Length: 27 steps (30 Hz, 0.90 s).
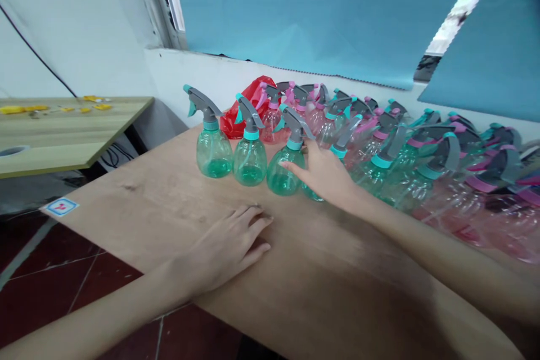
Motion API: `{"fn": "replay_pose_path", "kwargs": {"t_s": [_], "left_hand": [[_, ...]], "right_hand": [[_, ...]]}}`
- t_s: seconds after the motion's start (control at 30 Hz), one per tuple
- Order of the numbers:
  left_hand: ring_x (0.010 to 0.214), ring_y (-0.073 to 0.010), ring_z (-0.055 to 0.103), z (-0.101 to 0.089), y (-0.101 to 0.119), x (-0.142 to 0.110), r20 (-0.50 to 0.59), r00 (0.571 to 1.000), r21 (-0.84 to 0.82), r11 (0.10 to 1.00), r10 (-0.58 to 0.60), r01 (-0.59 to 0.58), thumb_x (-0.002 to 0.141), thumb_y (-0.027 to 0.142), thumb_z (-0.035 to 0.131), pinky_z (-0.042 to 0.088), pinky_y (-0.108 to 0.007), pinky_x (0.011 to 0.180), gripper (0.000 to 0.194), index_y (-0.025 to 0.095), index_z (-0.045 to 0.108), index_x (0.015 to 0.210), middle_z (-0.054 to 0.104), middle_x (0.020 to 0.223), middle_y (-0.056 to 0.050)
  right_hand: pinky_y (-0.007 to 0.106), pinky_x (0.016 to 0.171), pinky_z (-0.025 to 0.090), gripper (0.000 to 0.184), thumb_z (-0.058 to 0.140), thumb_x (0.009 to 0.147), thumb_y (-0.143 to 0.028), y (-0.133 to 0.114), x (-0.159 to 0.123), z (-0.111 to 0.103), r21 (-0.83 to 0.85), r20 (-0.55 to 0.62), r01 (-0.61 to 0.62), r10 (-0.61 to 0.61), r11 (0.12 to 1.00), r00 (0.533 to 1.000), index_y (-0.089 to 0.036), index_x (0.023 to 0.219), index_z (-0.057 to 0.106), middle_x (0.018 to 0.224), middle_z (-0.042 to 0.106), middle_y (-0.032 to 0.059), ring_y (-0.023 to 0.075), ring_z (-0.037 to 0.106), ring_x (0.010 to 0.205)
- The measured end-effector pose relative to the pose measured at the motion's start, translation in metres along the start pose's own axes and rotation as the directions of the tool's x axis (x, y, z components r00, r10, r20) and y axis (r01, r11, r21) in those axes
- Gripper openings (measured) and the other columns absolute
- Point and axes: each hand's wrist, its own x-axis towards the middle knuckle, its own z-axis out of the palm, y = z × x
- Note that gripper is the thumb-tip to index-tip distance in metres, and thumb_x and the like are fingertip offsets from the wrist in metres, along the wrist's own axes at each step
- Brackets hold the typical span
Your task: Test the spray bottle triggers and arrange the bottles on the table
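Observation:
Three green spray bottles stand in a row on a brown table (139,202): one at the left (212,143), one in the middle (250,152) and a third (286,163) with a grey and teal trigger. My right hand (327,175) reaches to the third bottle, fingers stretched along its side and touching it. A further green bottle sits partly hidden behind that hand. My left hand (230,244) lies flat on the table in front of the row, fingers out, holding nothing.
Several more green and pink spray bottles (422,146) crowd the table to the right and back. A red plastic bag (242,107) lies behind the row. A lighter wooden table (54,129) with small yellow pieces stands at left. Dark red floor tiles lie below.

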Motion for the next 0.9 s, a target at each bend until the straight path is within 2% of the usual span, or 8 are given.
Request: {"fn": "replay_pose_path", "kwargs": {"t_s": [0.17,0.33,0.47,0.53,0.63,0.7,0.77,0.9], "left_hand": [[0.122,-0.0268,0.048,-0.003,0.003,0.010,0.041,0.999,-0.001,1.000,0.009,-0.009,0.096,0.038,0.047,0.040,-0.041,0.100,0.038,0.017,0.052,0.128,0.052,0.132,-0.012],[0.120,-0.0255,0.049,-0.006,0.005,0.016,0.021,0.999,-0.085,0.996,0.033,-0.031,0.096,0.036,0.047,0.041,-0.041,0.100,0.035,0.019,0.051,0.127,0.052,0.130,-0.010],[0.108,-0.0216,0.057,-0.010,0.009,0.025,-0.032,0.999,-0.203,0.978,0.044,-0.050,0.097,0.032,0.041,0.046,-0.037,0.092,0.030,0.023,0.049,0.126,0.056,0.122,-0.005],[0.104,-0.0225,0.059,-0.012,0.010,0.033,-0.079,0.996,-0.233,0.971,0.042,-0.059,0.096,0.031,0.041,0.048,-0.038,0.088,0.029,0.023,0.050,0.123,0.058,0.119,-0.005],[0.097,-0.0220,0.062,-0.013,0.011,0.048,-0.184,0.983,-0.301,0.950,0.030,-0.085,0.095,0.029,0.044,0.050,-0.034,0.081,0.024,0.021,0.055,0.114,0.062,0.110,-0.005],[0.088,-0.0193,0.064,-0.012,0.010,0.058,-0.228,0.974,-0.337,0.937,0.011,-0.089,0.095,0.028,0.045,0.051,-0.030,0.075,0.020,0.020,0.058,0.108,0.065,0.100,-0.004],[0.080,-0.0165,0.064,-0.012,0.010,0.067,-0.248,0.969,-0.361,0.929,-0.011,-0.081,0.095,0.028,0.046,0.051,-0.027,0.068,0.019,0.020,0.058,0.107,0.064,0.093,-0.002],[0.068,-0.0117,0.061,-0.015,0.012,0.075,-0.297,0.953,-0.402,0.913,-0.062,-0.065,0.094,0.028,0.049,0.047,-0.021,0.058,0.017,0.020,0.059,0.105,0.063,0.088,0.000]], "right_hand": [[0.046,0.077,0.050,0.064,0.052,0.084,-0.054,0.000,0.000,0.003,0.023,-0.001,-0.017,0.017,1.000,1.000,-0.004,0.123,0.047,0.106,0.067,0.0243,0.0390,0.064,0.100],[0.045,0.079,0.049,0.058,0.053,0.086,-0.050,0.008,-0.032,-0.007,0.078,-0.171,0.094,-0.079,0.993,0.982,-0.013,0.128,0.045,0.123,0.061,0.0173,0.0344,0.061,0.107],[0.036,0.068,0.049,0.029,0.055,0.087,-0.041,0.029,-0.066,-0.025,0.046,-0.229,0.048,-0.036,0.998,0.973,-0.016,0.101,0.058,0.098,0.069,0.0100,0.0215,0.065,0.072],[0.034,0.062,0.049,0.038,0.058,0.084,-0.045,0.043,-0.078,-0.031,0.027,-0.230,-0.020,0.026,0.999,0.973,-0.016,0.108,0.057,0.100,0.066,0.0099,0.0149,0.058,0.055],[0.038,0.067,0.051,0.054,0.058,0.082,-0.052,0.060,-0.083,-0.031,0.050,-0.209,-0.087,0.096,0.995,0.973,-0.018,0.124,0.049,0.118,0.062,0.0104,0.0126,0.056,0.051],[0.041,0.073,0.052,0.060,0.056,0.082,-0.053,0.066,-0.078,-0.026,0.072,-0.180,-0.098,0.109,0.993,0.978,-0.018,0.129,0.046,0.122,0.062,0.0108,0.0179,0.062,0.062],[0.044,0.081,0.051,0.066,0.056,0.083,-0.053,0.068,-0.069,-0.020,0.109,-0.136,-0.099,0.113,0.989,0.984,-0.015,0.134,0.043,0.128,0.059,0.0133,0.0265,0.066,0.087],[0.047,0.093,0.045,0.072,0.057,0.081,-0.055,0.064,-0.045,-0.007,0.124,-0.181,-0.118,0.139,0.985,0.974,-0.005,0.132,0.044,0.125,0.058,0.0210,0.0349,0.056,0.114]]}}
